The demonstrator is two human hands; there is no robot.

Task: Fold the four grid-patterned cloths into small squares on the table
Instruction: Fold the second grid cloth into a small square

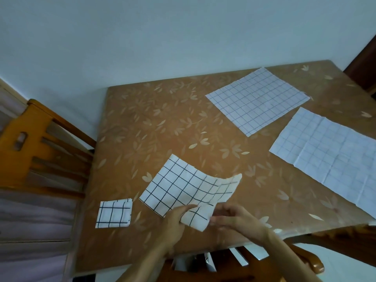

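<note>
The bold-grid cloth (183, 190) is lying near the front edge of the counter (162, 119), doubled over into a long strip, with its far-left end flat on the surface and its right end curling up off it. The near corner is being lifted, most likely so it can be carried across for the next fold. The left hand (176, 218) is pinching that near corner, thumb on top and fingers underneath, so its grip is narrow and closed on the fabric. The right hand (234, 218) is sitting just beside the same corner with its fingers curled toward the cloth's edge; whether its grip is actually holding the fabric or only touching it, I cannot tell. Using both hands at one end probably is keeping the layers from slipping apart.

Just to the left, a folded square (114, 214) is resting flat on the counter, out of the working space, which suggests one cloth is finished. Well apart, toward the far right, a fine-grid cloth (257, 101) is lying spread open, and a creased cloth (329, 153) is lying open nearer the right edge. Both seem to be waiting their turn, so roughly a quarter of the job looks done. A wooden chair (40, 151) is standing at the counter's left side.
</note>
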